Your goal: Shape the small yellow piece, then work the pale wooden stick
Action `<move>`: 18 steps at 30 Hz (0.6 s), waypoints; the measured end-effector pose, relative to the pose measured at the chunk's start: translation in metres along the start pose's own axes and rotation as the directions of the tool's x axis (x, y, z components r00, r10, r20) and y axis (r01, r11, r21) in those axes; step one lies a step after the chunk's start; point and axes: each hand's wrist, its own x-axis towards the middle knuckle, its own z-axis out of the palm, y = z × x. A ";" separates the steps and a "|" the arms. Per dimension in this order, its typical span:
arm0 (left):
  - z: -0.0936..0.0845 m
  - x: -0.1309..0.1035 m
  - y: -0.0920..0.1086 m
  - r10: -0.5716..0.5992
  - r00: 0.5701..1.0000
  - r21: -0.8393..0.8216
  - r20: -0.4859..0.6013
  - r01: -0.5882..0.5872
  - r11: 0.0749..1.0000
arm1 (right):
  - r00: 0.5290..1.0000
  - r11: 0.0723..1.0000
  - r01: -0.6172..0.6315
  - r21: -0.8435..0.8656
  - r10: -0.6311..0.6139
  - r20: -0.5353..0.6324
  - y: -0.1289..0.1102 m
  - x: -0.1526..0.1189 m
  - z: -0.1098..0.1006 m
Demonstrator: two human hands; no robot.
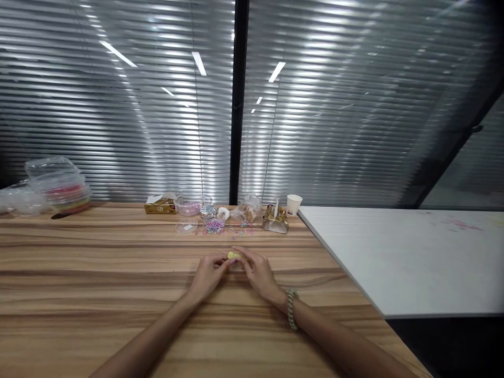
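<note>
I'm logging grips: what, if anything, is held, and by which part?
A small yellow piece: left hand at its left end, right hand along its right; exact contact points are unclear.

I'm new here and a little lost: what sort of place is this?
Probably an office or meeting room: slatted blinds hang either side of a dark upright frame, and a wood-grain table stands beside a white table.

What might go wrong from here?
The small yellow piece at the fingertips of the left hand and right hand might slip or deform. Loose small pieces on the wooden table beyond them could get scattered. The paper cup near the table's far right corner may tip if bumped.
</note>
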 end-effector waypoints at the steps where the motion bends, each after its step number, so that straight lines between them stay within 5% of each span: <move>1: 0.001 0.000 0.000 -0.005 1.000 -0.003 -0.002 0.005 1.000 | 1.000 1.000 -0.017 0.006 0.017 -0.009 0.000 0.000 0.000; 6: 0.006 -0.004 0.001 0.032 0.999 -0.003 0.007 -0.032 0.999 | 0.993 0.992 -0.097 0.076 0.102 -0.062 0.002 0.003 0.000; 13: 0.007 -0.010 0.002 0.346 0.936 0.144 0.064 -0.351 0.925 | 0.983 0.981 -0.156 0.117 0.165 -0.076 0.007 0.005 0.003; 18: 0.006 -0.012 0.005 0.339 0.934 0.110 0.110 -0.351 0.930 | 0.984 0.983 -0.151 0.102 0.159 -0.084 0.011 0.004 0.004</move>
